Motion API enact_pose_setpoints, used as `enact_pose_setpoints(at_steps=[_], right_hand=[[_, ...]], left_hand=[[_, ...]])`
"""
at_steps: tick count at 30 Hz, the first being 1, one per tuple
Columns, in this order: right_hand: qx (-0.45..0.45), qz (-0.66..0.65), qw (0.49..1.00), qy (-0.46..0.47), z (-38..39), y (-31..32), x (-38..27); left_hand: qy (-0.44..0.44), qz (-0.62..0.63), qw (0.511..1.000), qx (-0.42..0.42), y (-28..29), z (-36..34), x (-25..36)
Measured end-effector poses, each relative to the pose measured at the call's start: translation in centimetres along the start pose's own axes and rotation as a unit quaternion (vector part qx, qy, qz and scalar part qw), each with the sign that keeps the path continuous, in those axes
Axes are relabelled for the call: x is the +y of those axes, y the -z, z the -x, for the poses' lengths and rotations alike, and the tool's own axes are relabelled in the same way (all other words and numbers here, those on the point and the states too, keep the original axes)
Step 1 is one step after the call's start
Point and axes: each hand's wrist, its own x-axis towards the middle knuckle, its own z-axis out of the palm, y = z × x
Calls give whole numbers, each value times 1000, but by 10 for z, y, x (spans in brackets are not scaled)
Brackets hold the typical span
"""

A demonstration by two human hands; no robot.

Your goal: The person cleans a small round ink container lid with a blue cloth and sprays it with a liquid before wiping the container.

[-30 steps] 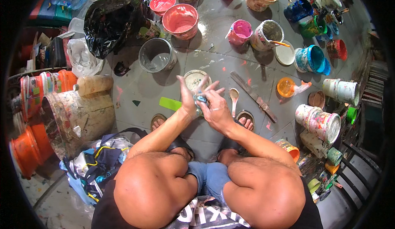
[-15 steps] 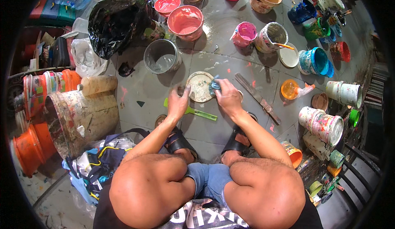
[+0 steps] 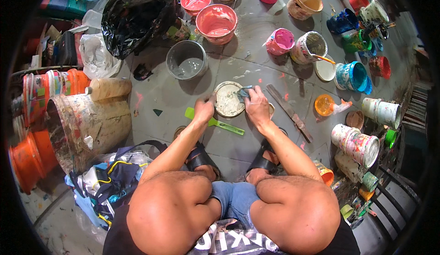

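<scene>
A round, off-white lid (image 3: 228, 102), stained with paint, is between my hands just in front of my feet. My left hand (image 3: 204, 108) has its fingers closed at the lid's left edge. Pinched in my right hand (image 3: 258, 107) is a crumpled blue-grey rag (image 3: 245, 91), pressed against the lid's upper right part. A bright green plastic scraper (image 3: 225, 126) lies on the floor, partly hidden under my left wrist. Beside my right hand, a small round rim (image 3: 272, 110) peeks out, mostly covered.
A long, paint-crusted flat bar (image 3: 288, 111) lies right of my hands. Beyond the lid stand a grey bucket (image 3: 186, 59) and a coral-red paint bucket (image 3: 217, 24). A black plastic bag (image 3: 137, 19) is far left; a large stained bucket (image 3: 89, 129) lies left. Several paint pots line the right.
My left fingers have closed in at the lid's edge, where they were more spread before. The rag and right hand have shifted slightly over the lid's right side. The whole view has moved a little.
</scene>
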Motion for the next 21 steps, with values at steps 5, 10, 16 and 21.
enact_pose_setpoints(at_steps=[5, 10, 16, 21], right_hand=[[-9, 29, 999, -12, 2, 11, 0], [8, -31, 999, -38, 0, 7, -3], [-68, -165, 984, 10, 16, 2, -64], [-92, -84, 985, 121, 64, 1, -31]], left_hand=[[-25, 17, 999, -28, 7, 18, 14], [73, 155, 982, -82, 8, 25, 32], [25, 82, 993, -82, 12, 21, 7], [-34, 52, 996, -57, 5, 24, 0]])
